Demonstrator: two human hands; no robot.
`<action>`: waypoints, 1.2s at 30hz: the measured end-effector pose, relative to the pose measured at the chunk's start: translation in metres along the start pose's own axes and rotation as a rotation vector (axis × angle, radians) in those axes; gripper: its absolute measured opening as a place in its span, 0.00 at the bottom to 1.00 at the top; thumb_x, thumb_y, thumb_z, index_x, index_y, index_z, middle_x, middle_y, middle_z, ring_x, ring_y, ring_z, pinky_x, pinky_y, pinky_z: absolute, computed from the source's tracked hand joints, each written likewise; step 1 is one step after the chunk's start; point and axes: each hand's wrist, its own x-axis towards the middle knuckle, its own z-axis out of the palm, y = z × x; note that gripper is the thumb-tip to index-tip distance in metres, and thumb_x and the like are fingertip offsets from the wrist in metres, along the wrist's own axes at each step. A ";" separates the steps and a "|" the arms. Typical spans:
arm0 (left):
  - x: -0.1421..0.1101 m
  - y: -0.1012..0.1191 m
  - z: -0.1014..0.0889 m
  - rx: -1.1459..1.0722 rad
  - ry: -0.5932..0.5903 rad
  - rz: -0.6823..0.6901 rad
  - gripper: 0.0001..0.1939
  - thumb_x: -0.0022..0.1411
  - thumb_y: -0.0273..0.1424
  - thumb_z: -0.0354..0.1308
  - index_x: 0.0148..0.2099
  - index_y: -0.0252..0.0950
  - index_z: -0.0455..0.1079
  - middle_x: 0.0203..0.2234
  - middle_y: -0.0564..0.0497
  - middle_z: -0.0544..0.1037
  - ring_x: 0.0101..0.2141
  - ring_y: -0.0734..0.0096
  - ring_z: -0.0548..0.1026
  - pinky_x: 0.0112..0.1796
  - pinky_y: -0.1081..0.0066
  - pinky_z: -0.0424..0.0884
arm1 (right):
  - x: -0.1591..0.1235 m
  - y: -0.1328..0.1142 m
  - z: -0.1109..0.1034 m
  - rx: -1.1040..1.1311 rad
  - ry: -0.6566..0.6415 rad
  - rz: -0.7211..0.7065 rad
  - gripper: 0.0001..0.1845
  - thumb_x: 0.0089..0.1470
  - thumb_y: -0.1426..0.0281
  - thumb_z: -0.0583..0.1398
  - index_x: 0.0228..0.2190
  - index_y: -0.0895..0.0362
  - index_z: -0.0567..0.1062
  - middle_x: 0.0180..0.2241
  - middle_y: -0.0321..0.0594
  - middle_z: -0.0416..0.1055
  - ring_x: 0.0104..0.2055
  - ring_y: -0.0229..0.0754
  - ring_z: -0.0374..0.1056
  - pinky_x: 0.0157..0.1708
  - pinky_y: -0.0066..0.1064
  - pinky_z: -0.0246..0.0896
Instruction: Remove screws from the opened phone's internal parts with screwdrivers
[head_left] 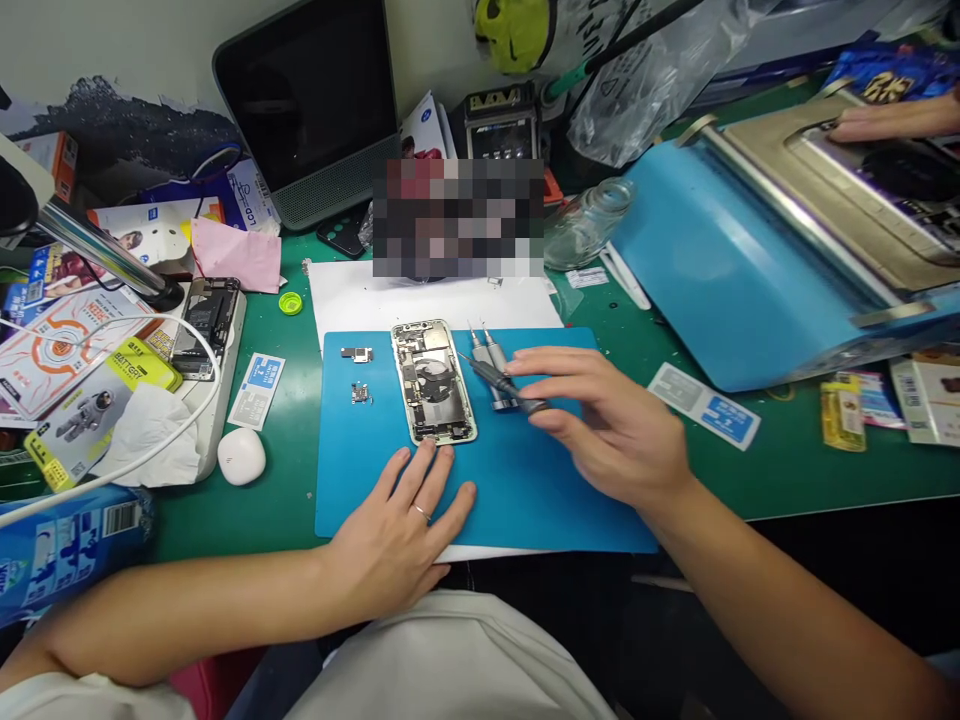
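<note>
An opened phone (442, 400) with its inner parts bare lies on the blue mat (360, 500). My left hand (409, 515) rests flat below it, fingers stretched out, fingertips at the phone's bottom edge. Between thumb and fingers, my right hand (600, 420) holds a dark grey precision screwdriver (495, 378), its thin tip pointing toward the phone's right side. Under and beside it, two more screwdrivers (491, 355) lie on the mat, tips away from me. Left of the phone are a small metal-and-black part (358, 355) and a cluster of tiny pieces (361, 394).
A white earbud case (241, 457) and a card (255, 392) lie left of the mat. Boxes and cables crowd the far left. A screen device (307, 110) and a glass jar (589, 225) stand behind. At right, another person's hand (900, 118) touches a metal-framed machine (795, 180).
</note>
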 end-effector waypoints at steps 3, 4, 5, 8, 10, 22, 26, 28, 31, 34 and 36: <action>0.000 0.000 0.000 0.002 0.000 0.004 0.43 0.69 0.50 0.58 0.74 0.27 0.51 0.72 0.23 0.51 0.70 0.29 0.52 0.66 0.43 0.47 | 0.002 -0.002 -0.005 0.237 0.304 0.071 0.09 0.63 0.63 0.65 0.44 0.53 0.79 0.44 0.44 0.83 0.48 0.49 0.81 0.50 0.47 0.80; 0.000 0.000 0.000 0.002 0.001 0.004 0.43 0.69 0.50 0.58 0.74 0.27 0.51 0.72 0.23 0.51 0.70 0.29 0.52 0.66 0.42 0.47 | 0.003 -0.001 -0.007 0.262 0.397 0.096 0.11 0.62 0.62 0.66 0.43 0.54 0.80 0.42 0.44 0.84 0.46 0.48 0.82 0.48 0.46 0.81; 0.000 0.000 0.000 0.001 0.002 0.005 0.44 0.69 0.50 0.58 0.74 0.27 0.51 0.72 0.24 0.51 0.70 0.29 0.52 0.66 0.42 0.47 | 0.003 0.000 -0.009 0.260 0.467 0.133 0.12 0.61 0.61 0.67 0.42 0.55 0.80 0.40 0.43 0.84 0.44 0.47 0.82 0.45 0.43 0.82; 0.000 0.000 0.000 -0.001 -0.004 0.006 0.43 0.69 0.50 0.58 0.74 0.28 0.51 0.72 0.24 0.51 0.71 0.29 0.52 0.66 0.43 0.47 | 0.003 0.008 -0.014 0.184 0.542 0.279 0.14 0.59 0.58 0.68 0.40 0.55 0.80 0.36 0.41 0.83 0.39 0.45 0.82 0.36 0.36 0.83; 0.000 -0.001 0.000 -0.001 -0.010 0.008 0.43 0.70 0.49 0.58 0.74 0.28 0.51 0.72 0.24 0.51 0.71 0.30 0.52 0.66 0.43 0.47 | 0.001 0.014 -0.015 0.120 0.520 0.330 0.14 0.60 0.57 0.67 0.39 0.55 0.80 0.34 0.41 0.83 0.38 0.44 0.82 0.34 0.34 0.83; 0.000 -0.001 -0.001 0.000 -0.001 0.009 0.44 0.68 0.50 0.59 0.74 0.27 0.52 0.71 0.24 0.52 0.70 0.30 0.53 0.66 0.43 0.48 | -0.008 0.047 -0.013 -0.329 0.266 0.017 0.27 0.59 0.67 0.68 0.58 0.48 0.71 0.42 0.41 0.82 0.41 0.47 0.83 0.35 0.38 0.83; 0.000 -0.001 0.000 -0.006 0.010 0.011 0.45 0.67 0.50 0.61 0.73 0.27 0.52 0.71 0.24 0.53 0.70 0.30 0.53 0.66 0.44 0.48 | -0.006 0.042 -0.011 -0.306 0.203 -0.006 0.40 0.56 0.74 0.69 0.65 0.44 0.62 0.45 0.40 0.81 0.43 0.47 0.82 0.32 0.34 0.83; 0.000 0.000 0.000 -0.010 0.014 0.013 0.45 0.67 0.50 0.62 0.73 0.27 0.52 0.71 0.24 0.54 0.70 0.30 0.53 0.66 0.45 0.48 | 0.001 0.032 -0.009 -0.233 0.229 -0.058 0.43 0.55 0.78 0.68 0.66 0.42 0.61 0.46 0.40 0.80 0.42 0.45 0.82 0.33 0.33 0.82; 0.000 0.000 -0.001 -0.018 0.021 0.014 0.45 0.66 0.50 0.62 0.72 0.26 0.53 0.71 0.24 0.54 0.70 0.31 0.53 0.67 0.46 0.49 | 0.014 0.010 0.000 -0.071 0.198 -0.127 0.45 0.55 0.81 0.67 0.67 0.41 0.61 0.45 0.39 0.80 0.40 0.43 0.81 0.33 0.33 0.82; 0.001 -0.001 -0.001 -0.020 0.015 0.008 0.46 0.66 0.50 0.63 0.72 0.26 0.52 0.71 0.23 0.54 0.70 0.31 0.54 0.67 0.46 0.50 | 0.022 -0.004 0.017 0.015 0.076 -0.140 0.42 0.58 0.79 0.66 0.67 0.40 0.60 0.42 0.36 0.82 0.40 0.44 0.82 0.36 0.34 0.84; 0.001 -0.001 -0.002 -0.023 0.007 0.005 0.45 0.66 0.49 0.62 0.72 0.26 0.52 0.71 0.22 0.53 0.70 0.31 0.54 0.67 0.46 0.51 | 0.021 -0.006 0.030 0.031 0.022 -0.209 0.42 0.59 0.79 0.65 0.68 0.43 0.60 0.43 0.38 0.83 0.41 0.44 0.82 0.40 0.36 0.84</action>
